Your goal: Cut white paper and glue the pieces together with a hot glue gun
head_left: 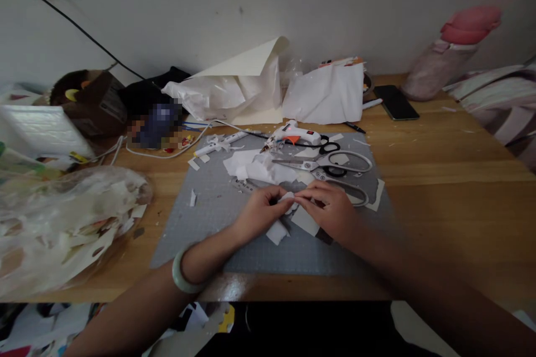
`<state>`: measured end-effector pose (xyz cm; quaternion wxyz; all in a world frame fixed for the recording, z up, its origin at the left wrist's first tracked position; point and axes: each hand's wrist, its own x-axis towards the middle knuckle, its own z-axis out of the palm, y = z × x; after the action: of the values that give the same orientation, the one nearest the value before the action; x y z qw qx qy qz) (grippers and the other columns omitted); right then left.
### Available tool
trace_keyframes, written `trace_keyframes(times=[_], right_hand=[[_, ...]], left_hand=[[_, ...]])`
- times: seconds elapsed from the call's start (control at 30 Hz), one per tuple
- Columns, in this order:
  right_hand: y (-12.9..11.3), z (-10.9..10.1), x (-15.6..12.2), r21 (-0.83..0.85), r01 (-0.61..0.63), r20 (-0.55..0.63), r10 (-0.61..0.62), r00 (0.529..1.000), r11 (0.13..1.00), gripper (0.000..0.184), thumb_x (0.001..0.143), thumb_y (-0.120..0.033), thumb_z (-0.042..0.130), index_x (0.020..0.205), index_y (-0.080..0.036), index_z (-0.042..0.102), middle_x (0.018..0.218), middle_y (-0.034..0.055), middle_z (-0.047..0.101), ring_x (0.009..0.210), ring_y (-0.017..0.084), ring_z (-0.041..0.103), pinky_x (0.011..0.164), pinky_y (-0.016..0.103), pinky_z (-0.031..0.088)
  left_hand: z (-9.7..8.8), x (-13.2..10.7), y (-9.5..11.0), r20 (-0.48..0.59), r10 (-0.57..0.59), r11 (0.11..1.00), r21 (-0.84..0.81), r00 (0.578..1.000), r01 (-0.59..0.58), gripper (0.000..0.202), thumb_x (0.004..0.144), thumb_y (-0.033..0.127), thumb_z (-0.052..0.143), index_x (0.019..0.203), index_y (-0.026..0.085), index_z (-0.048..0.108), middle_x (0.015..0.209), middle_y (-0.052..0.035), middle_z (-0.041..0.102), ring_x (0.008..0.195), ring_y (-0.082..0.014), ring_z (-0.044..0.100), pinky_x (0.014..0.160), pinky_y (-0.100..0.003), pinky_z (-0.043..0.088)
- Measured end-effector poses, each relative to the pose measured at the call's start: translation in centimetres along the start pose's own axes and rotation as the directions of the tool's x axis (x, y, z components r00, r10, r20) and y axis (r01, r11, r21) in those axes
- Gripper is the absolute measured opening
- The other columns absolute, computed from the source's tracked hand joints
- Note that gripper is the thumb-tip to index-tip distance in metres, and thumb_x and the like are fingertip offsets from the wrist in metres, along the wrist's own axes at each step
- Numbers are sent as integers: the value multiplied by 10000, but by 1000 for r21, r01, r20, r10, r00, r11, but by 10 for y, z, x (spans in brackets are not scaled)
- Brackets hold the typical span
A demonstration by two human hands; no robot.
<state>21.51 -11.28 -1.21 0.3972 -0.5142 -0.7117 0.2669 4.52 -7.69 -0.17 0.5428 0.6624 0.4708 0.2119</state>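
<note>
My left hand (260, 211) and my right hand (329, 209) meet over the middle of a grey cutting mat (209, 217). Between their pinched fingertips is a small white paper piece (288, 198). More white paper (277, 232) hangs under the left hand, and a pale flat piece (305, 221) lies under the right hand. A pale green bangle (181, 274) circles my left wrist. Just beyond my hands lie two pairs of scissors (330, 164) and a white glue gun (295, 135) on paper scraps.
A clear plastic bag of paper offcuts (62, 223) fills the left side of the wooden table (452, 201). White bags and folded card (247, 86) stand at the back. A black phone (396, 102) and a pink bottle (450, 53) are at the back right.
</note>
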Motion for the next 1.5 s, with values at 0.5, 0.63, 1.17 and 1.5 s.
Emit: trace_keyframes(times=[0.5, 0.63, 1.17, 1.5], right_hand=[[-4, 0, 6, 104, -212, 116, 200, 973, 972, 145, 780, -158, 528, 643, -170, 576, 621, -22, 531, 568, 92, 479, 525, 215, 371], [-3, -1, 3, 94, -147, 1, 148, 989, 985, 136, 825, -225, 552, 733, -171, 637, 693, 14, 596, 637, 121, 543, 562, 237, 412], [0, 0, 4, 215, -271, 120, 250, 961, 938, 146, 802, -249, 576, 755, -183, 697, 731, 24, 684, 699, 146, 622, 630, 261, 472], [-1, 1, 6, 434, -474, 201, 430, 880, 766, 165, 786, -306, 552, 691, -187, 617, 507, -53, 510, 448, 86, 436, 436, 218, 351]], left_hand=[[-1, 2, -1, 22, 11, 1000, -6, 1000, -10, 244, 778, 370, 536, 655, 162, 572, 588, 23, 524, 561, -99, 443, 533, -218, 359], [-3, 2, -1, 17, 12, 999, -49, 1000, -11, 235, 784, 365, 529, 681, 158, 568, 598, 27, 508, 559, -93, 429, 531, -214, 353], [-2, 1, 1, 27, 57, 998, 14, 998, -58, 217, 791, 344, 530, 689, 162, 593, 605, 14, 544, 578, -106, 465, 524, -213, 369], [-2, 2, 0, 20, 43, 999, -29, 999, -42, 207, 778, 357, 546, 697, 166, 553, 608, 23, 513, 572, -98, 443, 516, -212, 353]])
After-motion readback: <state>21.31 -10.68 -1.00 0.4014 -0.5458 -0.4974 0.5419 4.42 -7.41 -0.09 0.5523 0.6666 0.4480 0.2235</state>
